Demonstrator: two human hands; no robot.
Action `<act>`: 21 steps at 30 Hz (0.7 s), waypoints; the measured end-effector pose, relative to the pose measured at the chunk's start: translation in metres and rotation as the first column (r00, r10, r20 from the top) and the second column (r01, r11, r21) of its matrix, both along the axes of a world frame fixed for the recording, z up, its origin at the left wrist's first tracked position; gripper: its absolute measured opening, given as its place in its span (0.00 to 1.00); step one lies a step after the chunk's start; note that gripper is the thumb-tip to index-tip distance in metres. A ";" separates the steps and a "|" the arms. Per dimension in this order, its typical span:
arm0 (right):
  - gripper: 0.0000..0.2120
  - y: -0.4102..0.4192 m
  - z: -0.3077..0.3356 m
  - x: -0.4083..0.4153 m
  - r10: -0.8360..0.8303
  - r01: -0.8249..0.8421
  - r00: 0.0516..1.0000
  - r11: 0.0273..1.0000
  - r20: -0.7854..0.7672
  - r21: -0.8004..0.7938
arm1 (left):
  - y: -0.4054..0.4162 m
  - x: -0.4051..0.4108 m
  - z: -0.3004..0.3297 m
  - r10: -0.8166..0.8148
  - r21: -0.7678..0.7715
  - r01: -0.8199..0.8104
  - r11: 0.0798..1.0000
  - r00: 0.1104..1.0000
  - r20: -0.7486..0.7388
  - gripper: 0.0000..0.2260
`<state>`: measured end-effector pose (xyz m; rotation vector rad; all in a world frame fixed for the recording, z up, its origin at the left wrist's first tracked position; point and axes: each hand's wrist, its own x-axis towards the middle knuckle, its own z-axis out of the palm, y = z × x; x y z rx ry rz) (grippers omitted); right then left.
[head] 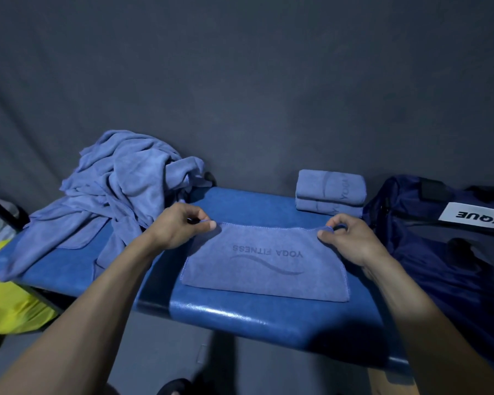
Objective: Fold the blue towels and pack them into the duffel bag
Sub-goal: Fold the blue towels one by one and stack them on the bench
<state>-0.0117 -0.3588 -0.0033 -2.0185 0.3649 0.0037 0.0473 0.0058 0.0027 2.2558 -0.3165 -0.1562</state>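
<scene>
L hand [183, 226] and R hand [347, 240] each pinch a far corner of the YOGA FITNESS towel [264, 269], flat at bench [240, 315] centre, prob. to square the fold. Folded stack [330, 192] sits near duffel bag [439, 246], ready for packing.

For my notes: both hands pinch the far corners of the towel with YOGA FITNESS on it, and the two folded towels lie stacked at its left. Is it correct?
Not quite. In the head view the stack of folded towels lies at the right, beside the duffel bag. The left hand and right hand do pinch the far corners of the YOGA FITNESS towel.
</scene>
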 end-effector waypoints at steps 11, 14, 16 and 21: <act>0.19 -0.007 -0.002 0.002 -0.065 0.068 0.995 0.997 -0.071 0.036 | 0.008 0.009 -0.007 -0.039 0.083 0.037 0.996 0.999 0.023 0.22; 0.18 -0.007 -0.006 0.002 -0.158 0.158 0.987 0.987 -0.018 -0.025 | 0.005 0.007 -0.010 0.041 -0.001 -0.041 0.999 0.999 0.029 0.19; 0.17 -0.005 -0.008 0.002 -0.203 0.203 0.979 0.978 0.008 -0.037 | 0.004 0.005 -0.013 0.091 -0.073 -0.090 0.993 0.996 0.010 0.13; 0.13 -0.001 -0.004 0.000 -0.315 0.305 0.945 0.946 0.092 0.109 | 0.000 -0.004 -0.002 0.143 -0.395 -0.188 0.899 0.980 -0.142 0.03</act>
